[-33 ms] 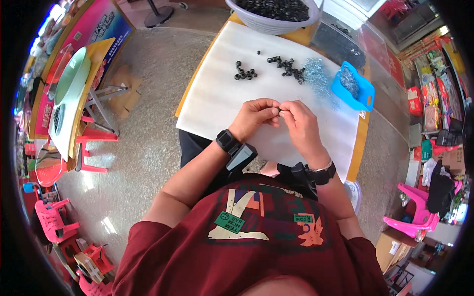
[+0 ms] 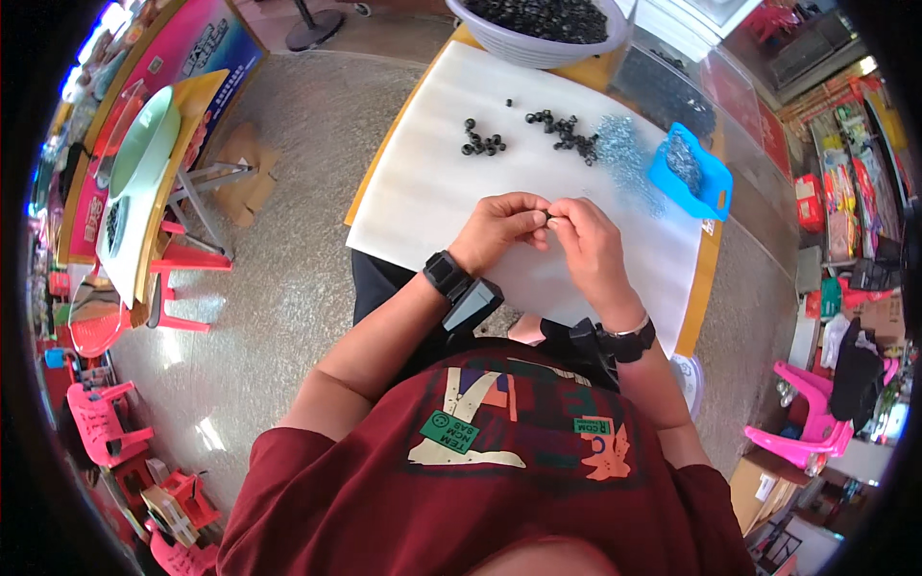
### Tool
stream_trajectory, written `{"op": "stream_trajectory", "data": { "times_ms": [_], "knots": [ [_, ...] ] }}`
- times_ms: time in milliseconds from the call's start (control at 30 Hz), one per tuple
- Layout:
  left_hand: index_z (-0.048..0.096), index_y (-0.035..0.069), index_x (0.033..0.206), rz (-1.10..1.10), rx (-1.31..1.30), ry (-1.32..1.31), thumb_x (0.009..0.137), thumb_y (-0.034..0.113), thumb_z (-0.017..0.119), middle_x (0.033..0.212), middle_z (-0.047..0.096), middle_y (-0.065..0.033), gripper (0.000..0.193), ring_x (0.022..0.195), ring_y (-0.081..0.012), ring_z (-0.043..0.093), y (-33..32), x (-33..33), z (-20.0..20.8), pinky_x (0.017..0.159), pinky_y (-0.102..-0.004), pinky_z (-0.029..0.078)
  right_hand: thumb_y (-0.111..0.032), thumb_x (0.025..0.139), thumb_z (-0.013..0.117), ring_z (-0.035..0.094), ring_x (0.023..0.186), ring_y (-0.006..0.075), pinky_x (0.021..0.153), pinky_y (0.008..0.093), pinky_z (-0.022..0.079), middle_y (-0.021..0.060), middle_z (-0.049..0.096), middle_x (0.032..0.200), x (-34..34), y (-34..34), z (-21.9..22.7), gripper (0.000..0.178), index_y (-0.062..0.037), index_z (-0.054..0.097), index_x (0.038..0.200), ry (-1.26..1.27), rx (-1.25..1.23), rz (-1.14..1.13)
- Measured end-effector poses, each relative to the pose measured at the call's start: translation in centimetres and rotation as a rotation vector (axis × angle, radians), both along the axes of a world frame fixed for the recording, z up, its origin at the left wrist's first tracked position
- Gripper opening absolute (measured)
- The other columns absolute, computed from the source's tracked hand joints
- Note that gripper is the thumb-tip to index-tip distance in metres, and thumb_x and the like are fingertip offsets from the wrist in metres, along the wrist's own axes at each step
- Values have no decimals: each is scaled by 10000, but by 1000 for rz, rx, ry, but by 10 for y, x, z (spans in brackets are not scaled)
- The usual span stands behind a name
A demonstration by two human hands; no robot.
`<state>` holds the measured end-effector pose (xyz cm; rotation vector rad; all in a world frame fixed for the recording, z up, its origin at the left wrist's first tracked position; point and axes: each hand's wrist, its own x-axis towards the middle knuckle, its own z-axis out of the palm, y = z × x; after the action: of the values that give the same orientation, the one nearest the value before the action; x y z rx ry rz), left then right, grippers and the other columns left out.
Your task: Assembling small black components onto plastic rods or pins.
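While my left hand (image 2: 501, 230) and right hand (image 2: 594, 245) meet above the flat white table cover (image 2: 413, 187), their fingers pinch, almost closed, on one tiny dark piece (image 2: 548, 218). It sits right between the fingertips, so neither hand is nearer. I can't tell which way its long side points. Round, shiny black beads (image 2: 580, 143) lie ahead.

Two green patches (image 2: 449, 433) on the maroon shirt (image 2: 375, 504), lower centre, bear small lettering; white characters (image 2: 205, 48) mark the pink-and-blue signboard (image 2: 182, 34), upper left.
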<state>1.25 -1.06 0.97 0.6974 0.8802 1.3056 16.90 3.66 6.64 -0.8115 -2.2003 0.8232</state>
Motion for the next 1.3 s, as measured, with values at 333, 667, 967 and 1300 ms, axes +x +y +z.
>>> {"op": "stream_trajectory", "data": {
  "times_ms": [333,667,967,1300],
  "knots": [
    [607,-29,1081,-54,9,22,940,115,537,873,638,-43,213,752,-109,621,0,-1,0,724,-258,531,-32,828,589,585,737,259,633,356,466,102,573,835,1,-3,-7,91,-24,591,919,78,5,-42],
    [595,-47,1125,-182,-80,1,913,166,580,933,649,-70,301,704,-118,597,2,-8,12,690,-261,526,-75,793,629,552,753,292,656,384,448,103,552,805,7,-1,-10,122,-31,572,891,59,-11,23],
    [555,-12,1131,-101,-69,17,960,188,473,814,566,-12,275,672,-85,503,0,-4,6,584,-240,446,-92,803,638,563,774,301,664,390,450,111,567,821,5,-4,-13,136,-23,559,889,62,-4,-25],
    [554,-17,1078,-8,-35,76,976,181,429,750,505,12,256,644,-69,473,-2,2,8,577,-222,437,-66,812,602,558,806,315,701,405,449,117,572,854,5,-2,-19,149,-30,549,947,83,-2,-43]
  ]
}}
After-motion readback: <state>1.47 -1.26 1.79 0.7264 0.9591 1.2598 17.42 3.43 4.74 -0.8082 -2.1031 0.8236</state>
